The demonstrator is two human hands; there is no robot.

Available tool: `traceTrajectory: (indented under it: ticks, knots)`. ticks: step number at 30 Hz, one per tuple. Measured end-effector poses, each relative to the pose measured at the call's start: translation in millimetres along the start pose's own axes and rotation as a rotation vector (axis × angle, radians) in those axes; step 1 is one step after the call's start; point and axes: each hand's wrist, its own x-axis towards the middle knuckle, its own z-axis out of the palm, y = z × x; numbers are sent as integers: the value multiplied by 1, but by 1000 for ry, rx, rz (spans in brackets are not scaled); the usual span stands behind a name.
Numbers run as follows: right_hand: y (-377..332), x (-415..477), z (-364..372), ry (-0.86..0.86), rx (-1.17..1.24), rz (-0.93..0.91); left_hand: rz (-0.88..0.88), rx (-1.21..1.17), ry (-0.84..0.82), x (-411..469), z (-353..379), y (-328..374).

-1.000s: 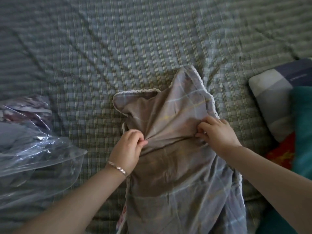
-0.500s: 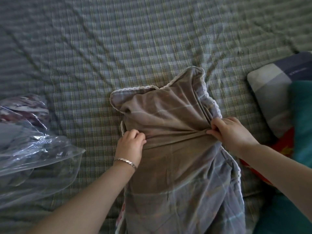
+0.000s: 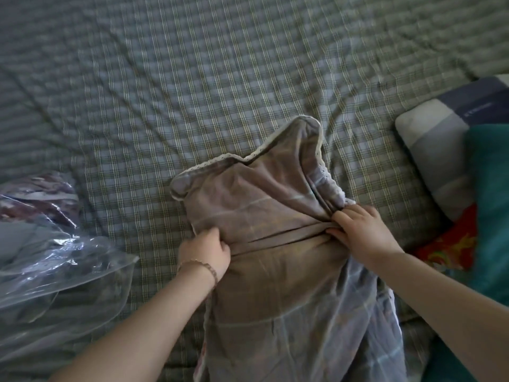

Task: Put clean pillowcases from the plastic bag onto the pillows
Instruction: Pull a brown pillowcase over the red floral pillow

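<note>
Plaid pillowcase [image 3: 278,244] lies mid-bed, lace edge far. Left hand [image 3: 205,250] grips its left side, fingers curled into cloth. Right hand [image 3: 360,230] pinches bunched cloth at right side. Plastic bag [image 3: 55,260] lies left on sheet [image 3: 220,78]; pillow [image 3: 438,150] far right.

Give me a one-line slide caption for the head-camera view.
Left hand and right hand grip a lace-edged pillowcase on a checked bedsheet, plastic bag alongside.

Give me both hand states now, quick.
Left hand: gripping the pillowcase at its left edge.
Right hand: pinching bunched pillowcase fabric at its right side.
</note>
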Motion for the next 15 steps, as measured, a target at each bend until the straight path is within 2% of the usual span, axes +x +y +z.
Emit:
traceTrajectory:
  ticks: [2,3,4,7,8,9,11,13,15]
  knots:
    - [-5,-7,9,15,112,116,140,-36,315,11,-28,29]
    - [-8,-8,12,32,200,183,212,-98,400,21,-39,43]
    - [-10,-8,15,57,313,273,267,-109,391,34,-49,60]
    - [-20,-11,11,142,825,644,300,63,81,74,-58,108]
    - [-21,-12,9,199,924,779,283,113,10,83,-55,117]
    - [-17,-13,8,207,961,925,262,127,-11,90,-50,123]
    - [-8,-12,9,48,939,1165,235,85,59,95,-40,121]
    - [-1,-11,13,-140,870,1194,242,-23,196,93,-32,111]
    - [-1,-11,13,-166,747,1128,260,-183,317,86,-29,103]
